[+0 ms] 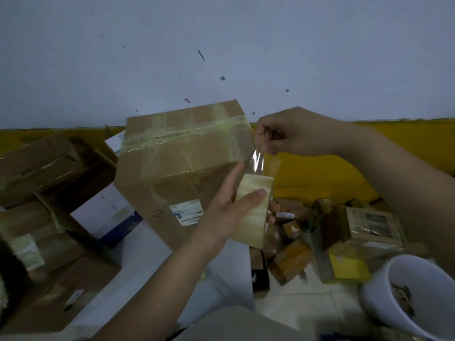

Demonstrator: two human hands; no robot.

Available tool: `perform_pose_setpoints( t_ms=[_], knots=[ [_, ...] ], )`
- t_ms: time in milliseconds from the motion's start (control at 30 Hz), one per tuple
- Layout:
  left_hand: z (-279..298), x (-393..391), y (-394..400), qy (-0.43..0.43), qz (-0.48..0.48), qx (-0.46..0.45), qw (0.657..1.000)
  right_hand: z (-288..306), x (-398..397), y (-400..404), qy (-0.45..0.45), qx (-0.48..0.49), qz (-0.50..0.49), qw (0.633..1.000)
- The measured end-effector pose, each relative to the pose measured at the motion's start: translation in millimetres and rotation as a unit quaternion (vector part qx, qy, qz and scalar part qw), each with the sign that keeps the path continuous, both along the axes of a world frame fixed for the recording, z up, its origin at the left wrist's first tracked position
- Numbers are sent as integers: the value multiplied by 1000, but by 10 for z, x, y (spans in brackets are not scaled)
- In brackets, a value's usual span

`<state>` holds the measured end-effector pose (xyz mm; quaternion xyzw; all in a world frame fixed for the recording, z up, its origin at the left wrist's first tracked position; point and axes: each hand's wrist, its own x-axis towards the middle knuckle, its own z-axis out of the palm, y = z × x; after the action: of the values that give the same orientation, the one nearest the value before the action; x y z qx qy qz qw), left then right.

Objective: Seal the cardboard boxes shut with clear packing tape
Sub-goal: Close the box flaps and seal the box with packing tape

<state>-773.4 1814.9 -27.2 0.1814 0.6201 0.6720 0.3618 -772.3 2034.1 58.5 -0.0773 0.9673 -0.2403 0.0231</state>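
Clear tape being pulled from its roll beside a cardboard box.
The left hand (229,203) grips the tape roll (253,212); the right hand (293,134) pinches the free tape end (258,159) above it. The box (182,166), already taped across its top, stands tilted on the worktop (147,271), just left of the roll.

The tall brown cardboard box (182,153) is crossed with bands of glossy, faintly greenish clear tape and carries a white printed label (187,212) with blue marks. The fat roll of packing tape (253,210) looks pale creamy yellow. Behind runs a grey-white wall (221,45) flecked with dark spots, above a mustard-yellow skirting band (406,139). The round plastic bucket (384,296) is white.
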Motion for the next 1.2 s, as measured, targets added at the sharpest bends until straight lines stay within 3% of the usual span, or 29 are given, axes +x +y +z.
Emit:
perform_pose_setpoints(
  t_ms=[67,167,467,600,767,867,933,1033,1200],
  knots=[
    [-81,87,39,-11,8,10,1000,-51,-103,-15,22,64,13,998],
    [-220,190,32,23,28,-3,999,-113,-228,-40,26,74,4,997],
    [-286,200,-97,86,22,-86,992,-224,-67,85,16,-29,-51,998],
    [-178,161,-100,162,34,-155,974,-146,-41,71,54,-46,-71,995],
    [-70,-71,-259,291,73,-261,917,-94,113,218,102,-112,-138,979],
    [-12,-110,-444,304,79,-236,920,-189,152,221,101,-157,-163,969],
    [6,-48,-525,272,50,-194,941,-265,131,202,115,-186,-170,961],
    [9,6,-565,132,40,-113,984,-265,80,242,134,-201,-193,951],
    [58,-89,-690,86,32,-86,992,-268,129,308,109,-228,-211,944]
  ],
)
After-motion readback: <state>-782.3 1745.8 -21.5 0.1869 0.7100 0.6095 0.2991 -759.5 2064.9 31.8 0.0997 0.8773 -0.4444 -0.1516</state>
